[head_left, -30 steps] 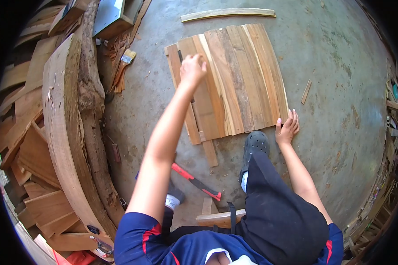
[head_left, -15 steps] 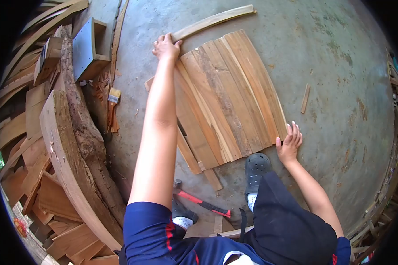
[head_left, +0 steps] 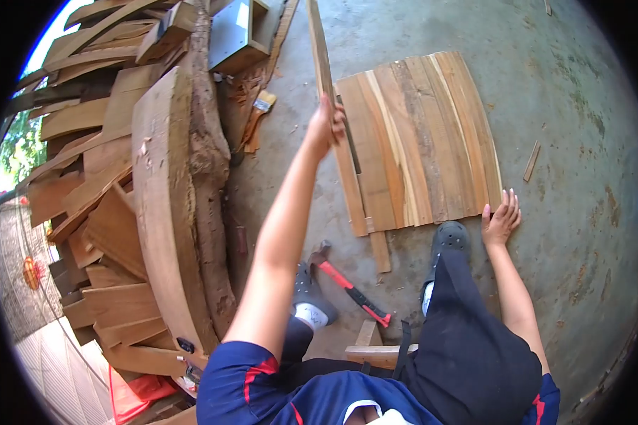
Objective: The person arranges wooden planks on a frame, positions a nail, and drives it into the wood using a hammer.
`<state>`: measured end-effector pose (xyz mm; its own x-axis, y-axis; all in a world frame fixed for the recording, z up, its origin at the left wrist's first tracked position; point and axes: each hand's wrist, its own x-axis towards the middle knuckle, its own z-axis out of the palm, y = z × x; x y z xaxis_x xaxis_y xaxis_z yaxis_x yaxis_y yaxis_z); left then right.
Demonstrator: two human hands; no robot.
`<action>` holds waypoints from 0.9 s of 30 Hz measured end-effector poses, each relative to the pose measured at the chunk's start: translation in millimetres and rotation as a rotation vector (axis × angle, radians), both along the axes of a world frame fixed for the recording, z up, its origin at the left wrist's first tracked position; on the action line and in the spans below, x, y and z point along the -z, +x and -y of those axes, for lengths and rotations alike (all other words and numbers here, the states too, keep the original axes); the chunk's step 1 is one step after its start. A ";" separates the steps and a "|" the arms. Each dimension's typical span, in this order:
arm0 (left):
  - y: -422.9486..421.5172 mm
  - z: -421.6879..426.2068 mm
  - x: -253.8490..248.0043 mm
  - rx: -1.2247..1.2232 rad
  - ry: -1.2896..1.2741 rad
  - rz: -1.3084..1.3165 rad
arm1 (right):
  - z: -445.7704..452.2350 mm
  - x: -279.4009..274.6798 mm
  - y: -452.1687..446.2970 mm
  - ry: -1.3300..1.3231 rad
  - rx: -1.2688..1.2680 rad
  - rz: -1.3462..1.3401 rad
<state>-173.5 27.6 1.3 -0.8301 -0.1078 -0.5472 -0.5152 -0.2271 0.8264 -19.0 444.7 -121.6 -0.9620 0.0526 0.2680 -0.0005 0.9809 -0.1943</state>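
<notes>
The left hand (head_left: 324, 127) grips the near end of a long wooden batten (head_left: 320, 49), its fingers curled around the wood and slightly blurred. The batten points away from the person, and its far end runs out of view at the top. The hand is just beyond the upper left corner of a panel of wooden planks (head_left: 418, 142), which lies flat on the concrete floor (head_left: 574, 234) in front of the person. The planks sit mostly edge to edge, in mixed pale and reddish-brown grain; a dark gap shows beside the narrow outermost plank on the left. A short wooden strip (head_left: 381, 253) sticks out from under the panel's near edge.

The right hand (head_left: 501, 218) rests at the panel's near right corner — fingers extended and a little fanned, thumb apart from them and at the near edge.

Just below that edge is the right clog (head_left: 451, 241). A claw hammer (head_left: 351, 287) with a red and black handle lies between the feet, its head near the left clog (head_left: 315, 294). To the left, a paintbrush (head_left: 264, 104) lies near a wooden box (head_left: 232, 39) with a blue-grey face — beyond them are a rough log (head_left: 209, 142), a thick slab (head_left: 164, 198) and a heap of boards (head_left: 124, 301).
</notes>
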 end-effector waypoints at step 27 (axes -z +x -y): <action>211.6 -74.4 66.1 -0.053 -0.921 -0.005 | -0.1 6.1 -1.4 0.029 0.008 -0.044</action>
<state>38.1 102.0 -64.8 -0.8134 -0.5372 -0.2232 -0.5193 0.4976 0.6948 -20.4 444.9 -127.7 -0.9488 0.0518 0.3116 -0.0007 0.9861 -0.1662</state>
